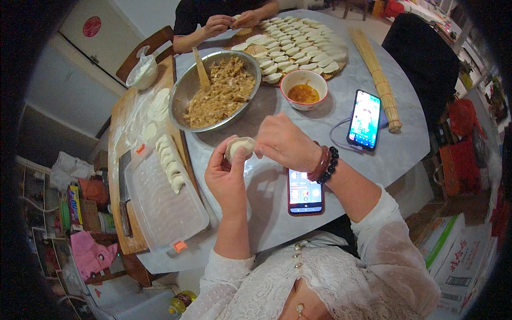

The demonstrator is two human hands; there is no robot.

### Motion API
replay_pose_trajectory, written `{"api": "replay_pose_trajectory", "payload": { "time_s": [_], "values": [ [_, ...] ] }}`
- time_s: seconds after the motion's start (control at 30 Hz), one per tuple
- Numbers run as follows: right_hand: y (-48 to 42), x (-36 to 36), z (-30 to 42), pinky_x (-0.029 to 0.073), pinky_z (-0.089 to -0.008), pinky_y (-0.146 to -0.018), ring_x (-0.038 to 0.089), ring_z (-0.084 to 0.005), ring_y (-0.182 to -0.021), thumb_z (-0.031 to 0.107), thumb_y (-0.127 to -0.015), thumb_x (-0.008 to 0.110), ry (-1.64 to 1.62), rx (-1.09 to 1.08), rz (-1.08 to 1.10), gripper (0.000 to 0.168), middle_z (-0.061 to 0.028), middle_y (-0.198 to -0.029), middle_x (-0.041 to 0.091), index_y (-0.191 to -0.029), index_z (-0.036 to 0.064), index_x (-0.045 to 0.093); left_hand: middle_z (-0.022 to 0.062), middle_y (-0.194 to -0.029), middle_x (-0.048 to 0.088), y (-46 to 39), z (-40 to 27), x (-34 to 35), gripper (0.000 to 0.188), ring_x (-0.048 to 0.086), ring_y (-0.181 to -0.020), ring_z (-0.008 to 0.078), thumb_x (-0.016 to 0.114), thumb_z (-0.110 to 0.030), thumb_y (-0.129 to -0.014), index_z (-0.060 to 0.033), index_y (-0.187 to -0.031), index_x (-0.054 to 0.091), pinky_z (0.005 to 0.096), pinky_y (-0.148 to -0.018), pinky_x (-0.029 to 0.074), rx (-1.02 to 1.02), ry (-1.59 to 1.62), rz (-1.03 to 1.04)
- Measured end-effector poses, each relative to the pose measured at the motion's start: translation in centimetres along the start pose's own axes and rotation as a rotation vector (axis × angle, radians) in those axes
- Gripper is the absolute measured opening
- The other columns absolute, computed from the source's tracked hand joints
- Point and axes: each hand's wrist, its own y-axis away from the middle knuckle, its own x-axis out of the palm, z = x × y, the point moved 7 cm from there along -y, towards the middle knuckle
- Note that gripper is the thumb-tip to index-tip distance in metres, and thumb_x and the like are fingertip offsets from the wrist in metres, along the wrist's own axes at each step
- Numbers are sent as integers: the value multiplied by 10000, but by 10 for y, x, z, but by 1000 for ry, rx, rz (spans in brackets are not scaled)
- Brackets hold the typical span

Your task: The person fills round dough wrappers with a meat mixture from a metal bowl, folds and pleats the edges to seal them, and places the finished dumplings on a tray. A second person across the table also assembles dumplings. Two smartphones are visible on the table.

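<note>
A folded dumpling (240, 146) is between the fingers and thumb of my left hand (227, 176). From the other side, my right hand (286, 142) pinches its right edge with curled fingers. Just beyond both hands stands a steel bowl (176, 116) of minced filling (224, 96), a wooden spatula (201, 70) leaning in it. To the left, a clear plastic container (168, 224) with orange clips holds a row of dumplings (170, 164). Round dough wrappers (159, 105) lie on a floured wooden board (124, 120). My right wrist hangs over a lit phone (306, 198).
Many dumplings (296, 48) cover a straw mat at the back. Nearby are a red-rimmed bowl (305, 88) with orange-brown residue, a second phone (364, 120) with a cable, a straw bundle (376, 76) and a cleaver (125, 216). Across the table another person's hands (232, 24) hold dough.
</note>
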Motion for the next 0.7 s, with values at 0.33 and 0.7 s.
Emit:
{"api": "replay_pose_trajectory", "payload": {
  "time_s": [0.33, 0.7],
  "values": [
    [0, 1, 0, 377, -379, -755, 519, -257, -837, 232, -879, 626, -93, 31, 29, 161, -46, -784, 570, -785, 102, 644, 69, -1151, 629, 3, -16, 8, 554, 612, -1052, 152, 703, 76, -793, -66, -1313, 573, 280, -861, 517, 124, -303, 128],
    [-2, 3, 11, 407, -385, -815, 552, -252, -878, 234, -861, 663, -97, 6, 70, 149, -33, -860, 637, -921, 100, 688, 83, -1121, 633, 21, -91, -76, 437, 604, -1077, 219, 686, 130, -700, -65, -1088, 638, 327, -883, 481, 386, -822, 107]
  ]
}}
